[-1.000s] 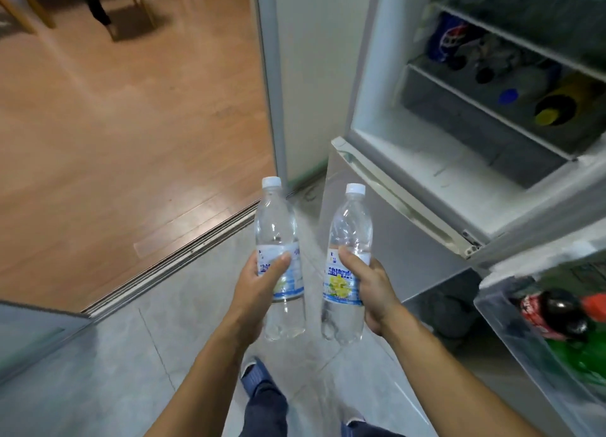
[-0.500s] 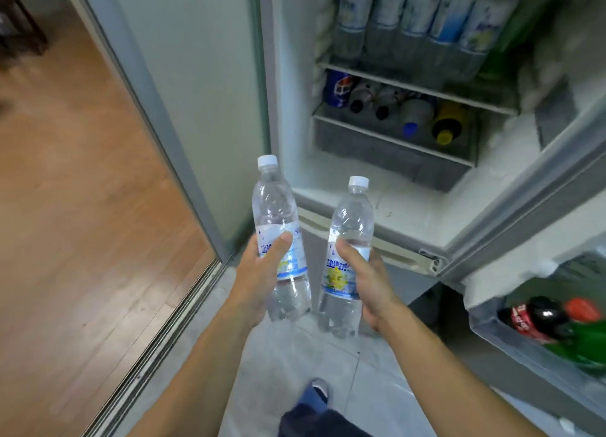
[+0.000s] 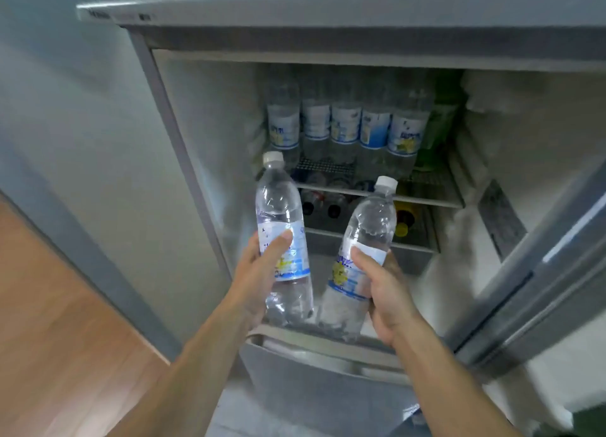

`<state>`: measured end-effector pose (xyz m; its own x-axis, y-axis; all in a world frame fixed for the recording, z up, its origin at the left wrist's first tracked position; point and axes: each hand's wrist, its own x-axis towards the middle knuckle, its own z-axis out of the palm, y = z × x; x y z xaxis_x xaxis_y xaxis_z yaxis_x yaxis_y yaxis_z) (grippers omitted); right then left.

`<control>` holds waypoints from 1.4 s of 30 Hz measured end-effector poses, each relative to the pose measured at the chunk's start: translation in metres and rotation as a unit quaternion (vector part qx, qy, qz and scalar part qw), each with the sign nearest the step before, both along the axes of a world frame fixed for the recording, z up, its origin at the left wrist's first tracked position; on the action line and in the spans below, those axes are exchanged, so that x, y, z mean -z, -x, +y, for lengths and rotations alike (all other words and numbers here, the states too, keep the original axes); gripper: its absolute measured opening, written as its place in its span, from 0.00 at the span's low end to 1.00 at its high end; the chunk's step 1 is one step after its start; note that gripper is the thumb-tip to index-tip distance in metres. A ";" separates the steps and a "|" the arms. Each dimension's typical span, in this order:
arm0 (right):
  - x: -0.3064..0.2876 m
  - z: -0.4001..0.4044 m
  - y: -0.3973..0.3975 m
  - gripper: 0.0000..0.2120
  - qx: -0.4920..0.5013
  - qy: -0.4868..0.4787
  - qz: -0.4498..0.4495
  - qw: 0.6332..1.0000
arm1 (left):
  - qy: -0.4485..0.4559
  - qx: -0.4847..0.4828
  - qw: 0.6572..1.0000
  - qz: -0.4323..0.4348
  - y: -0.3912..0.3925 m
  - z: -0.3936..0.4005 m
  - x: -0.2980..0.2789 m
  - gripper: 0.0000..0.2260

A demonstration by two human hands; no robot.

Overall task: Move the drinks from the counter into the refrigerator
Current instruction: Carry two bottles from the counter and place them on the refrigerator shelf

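Two clear drink bottles, left bottle (image 3: 282, 240) upright in left hand (image 3: 259, 279), right bottle (image 3: 359, 259) tilted in right hand (image 3: 385, 292), each gripped at the label, before the open refrigerator (image 3: 210, 135) and its stocked shelf (image 3: 426, 194).

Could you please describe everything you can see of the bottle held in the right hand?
The right-hand bottle is clear plastic with a white screw cap, closed, and a white-blue label bearing a yellow lemon picture. It looks full of clear liquid. It tilts, cap leaning right and toward the refrigerator shelf. The right hand grips it around the label, thumb across the front. Whether it touches the left-hand bottle cannot be told.
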<state>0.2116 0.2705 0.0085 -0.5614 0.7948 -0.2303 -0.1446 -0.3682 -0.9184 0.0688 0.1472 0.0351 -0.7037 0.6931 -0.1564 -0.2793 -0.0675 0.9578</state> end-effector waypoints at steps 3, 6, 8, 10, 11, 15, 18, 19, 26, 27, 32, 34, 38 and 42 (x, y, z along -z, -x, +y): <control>-0.019 0.025 0.022 0.22 0.048 -0.055 -0.004 0.997 | 0.000 -0.010 0.998 0.065 0.023 0.037 -0.018 0.12; -0.045 0.049 0.045 0.23 0.080 -0.122 0.002 0.989 | -0.006 -0.023 0.988 0.154 0.043 0.075 -0.041 0.12; -0.063 0.064 0.059 0.22 0.103 -0.165 0.013 0.981 | -0.021 -0.020 0.978 0.207 0.057 0.099 -0.053 0.16; -0.078 0.079 0.074 0.23 0.117 -0.206 0.023 0.971 | -0.031 -0.025 0.968 0.248 0.070 0.121 -0.062 0.23; -0.084 0.086 0.082 0.24 0.120 -0.223 0.024 0.967 | -0.032 -0.029 0.963 0.266 0.077 0.132 -0.065 0.26; -0.100 0.109 0.116 0.27 0.149 -0.266 0.008 0.952 | -0.057 -0.048 0.947 0.314 0.098 0.164 -0.073 0.25; -0.100 0.125 0.139 0.27 0.163 -0.273 -0.009 0.948 | -0.055 -0.064 0.936 0.341 0.113 0.183 -0.069 0.27; -0.098 0.129 0.145 0.27 0.160 -0.270 -0.006 0.949 | -0.052 -0.059 0.933 0.350 0.118 0.188 -0.067 0.28; -0.088 0.133 0.175 0.32 0.150 -0.304 0.023 0.941 | -0.029 -0.137 0.915 0.378 0.120 0.192 -0.051 0.32; -0.088 0.133 0.176 0.33 0.147 -0.311 0.016 0.939 | -0.022 -0.147 0.908 0.393 0.123 0.190 -0.047 0.33; -0.069 0.134 0.160 0.27 0.139 -0.371 -0.093 0.913 | 0.000 -0.116 0.895 0.430 0.132 0.182 -0.029 0.31; -0.059 0.132 0.156 0.28 0.142 -0.394 -0.192 0.888 | 0.007 -0.125 0.901 0.415 0.132 0.183 -0.024 0.27; -0.054 0.132 0.163 0.31 0.143 -0.369 -0.213 0.893 | 0.016 -0.135 0.906 0.402 0.130 0.187 -0.020 0.21; -0.056 0.138 0.171 0.31 0.153 -0.359 -0.210 0.896 | 0.028 -0.160 0.898 0.408 0.128 0.192 -0.020 0.20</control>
<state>0.0407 0.4081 0.0643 -0.2759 0.9247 0.2625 0.2767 0.3379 -0.8996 -0.0592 0.3389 0.0549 -0.7612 0.4430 0.4737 0.5430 0.0360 0.8389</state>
